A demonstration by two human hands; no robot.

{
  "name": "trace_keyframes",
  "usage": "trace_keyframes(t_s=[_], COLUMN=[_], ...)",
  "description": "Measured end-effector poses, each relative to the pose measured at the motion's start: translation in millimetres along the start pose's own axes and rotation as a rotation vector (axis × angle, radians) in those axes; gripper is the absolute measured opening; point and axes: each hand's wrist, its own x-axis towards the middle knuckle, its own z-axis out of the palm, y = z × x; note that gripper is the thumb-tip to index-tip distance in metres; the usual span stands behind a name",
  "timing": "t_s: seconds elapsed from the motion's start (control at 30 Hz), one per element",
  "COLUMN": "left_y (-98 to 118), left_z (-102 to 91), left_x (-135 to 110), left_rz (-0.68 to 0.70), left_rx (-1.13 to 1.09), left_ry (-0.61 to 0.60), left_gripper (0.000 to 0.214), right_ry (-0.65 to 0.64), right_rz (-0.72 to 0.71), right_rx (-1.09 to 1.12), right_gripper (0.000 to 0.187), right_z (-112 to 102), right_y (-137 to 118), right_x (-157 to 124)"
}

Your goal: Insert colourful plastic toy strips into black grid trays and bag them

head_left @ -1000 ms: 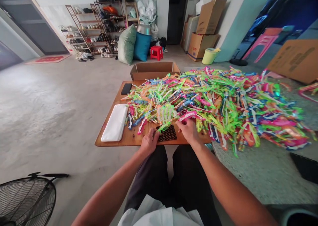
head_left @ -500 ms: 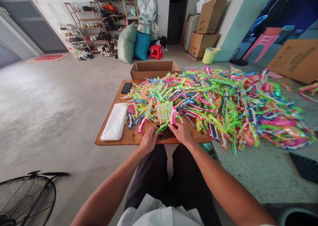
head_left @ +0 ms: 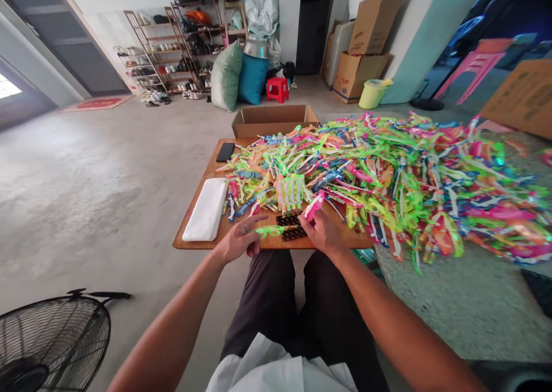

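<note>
Your right hand pinches a pink piece (left hand: grip unclear); beyond it, one row lies arranged, the heap apparently remaining.

Soft light glares off the floor; the right edge blurs.

No legible text. Printing on the lower cardboard box by the wall: small, blurred. Faint marks on the upper box: too small. Large box at right: dark printing, unreadable. Floor mat: pale marks, can't tell whether letters.
</note>
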Motion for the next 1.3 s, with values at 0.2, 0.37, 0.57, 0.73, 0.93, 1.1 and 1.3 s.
trace_keyframes(t_s=[0.2, 0.37, 0.57, 0.73, 0.93, 1.1, 1.3], left_y=[16, 10, -7, -10, -8, -28, -44], left_z=[-2.6, 8.5, 32.4, 41.8, 49.0, 59.5, 70.6], left_x=[6, 25, 37, 52, 72, 69, 59], left_rz=[-0.037, 0.035, 0.145, 0.252, 0.300, 0.143, 0.118], left_rx=[-0.243, -0.373, -0.293, -0.281, -0.232, -0.015, 0.124], left_ry=[-0.004, 0.106, 0.172, 0.451, 0.558, 0.442, 0.281], left_gripper=[0.041, 0.035, 0.042, 0.042, 0.048, 0.041, 0.038], right_ry=[-0.267, -0.391, -0.392, -0.468, -0.464, -0.424, -0.434], right_rz=[-0.104, -0.111, 0.001, 0.195, 0.195, 0.174, 0.176], right_rx=[0.047, 0.013, 0.127, 0.297, 0.359, 0.267, 0.354], right_gripper=[0.030, 0.024, 0.028, 0.035, 0.029, 0.020, 0.030], right_z=[4, 11, 12, 5, 13, 20, 17], right_y=[-16, -9, -8, -14, -10, -4, -3], right_x=[-4, -3, -2, -1, 1, 0, -2])
